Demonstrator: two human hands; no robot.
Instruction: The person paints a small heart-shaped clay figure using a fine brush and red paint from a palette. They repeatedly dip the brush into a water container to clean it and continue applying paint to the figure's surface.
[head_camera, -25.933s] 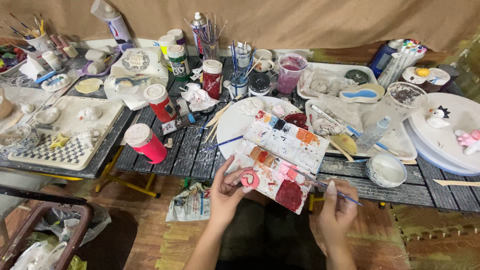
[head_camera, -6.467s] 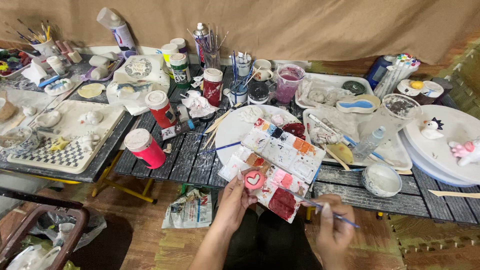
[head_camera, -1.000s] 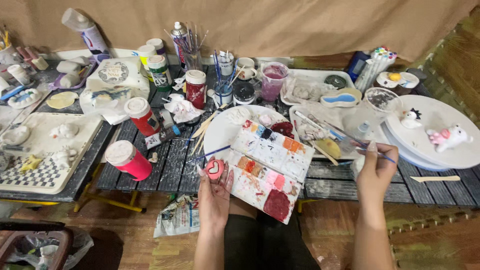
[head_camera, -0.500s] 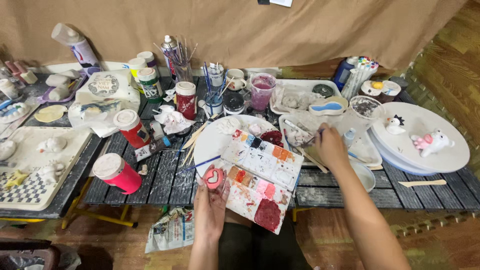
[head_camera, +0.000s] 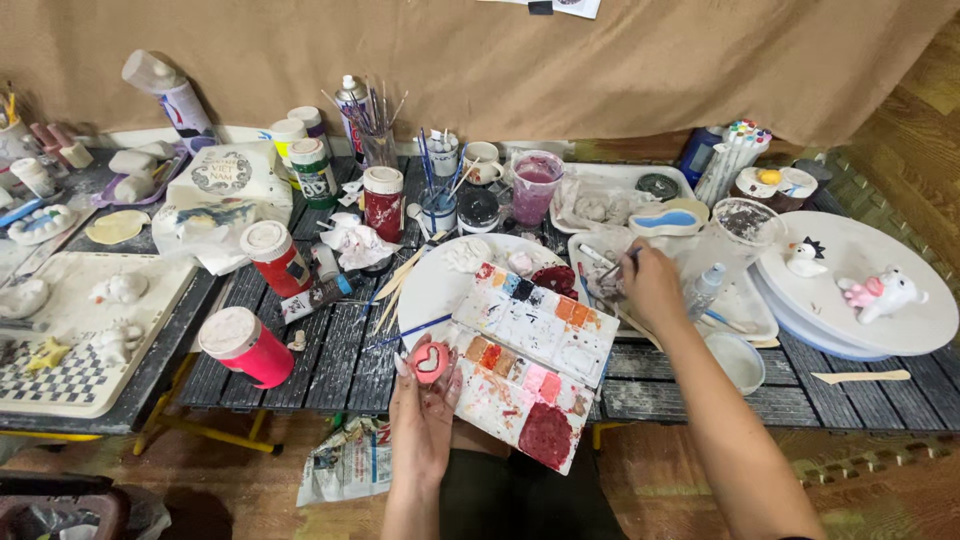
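Left hand (head_camera: 422, 415) grips 1 small pink heart-shaped piece (head_camera: 431, 361) beside the paint palette (head_camera: 533, 362). Right hand (head_camera: 652, 285), closed on a thin brush (head_camera: 612, 266), rests over the white tray (head_camera: 745, 305).

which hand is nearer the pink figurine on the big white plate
Right. The right hand is at the tray left of the pink figurine; the left hand is farther left, holding a small heart piece.

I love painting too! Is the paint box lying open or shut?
Open: the paint palette lies spread flat, both halves showing coloured wells.
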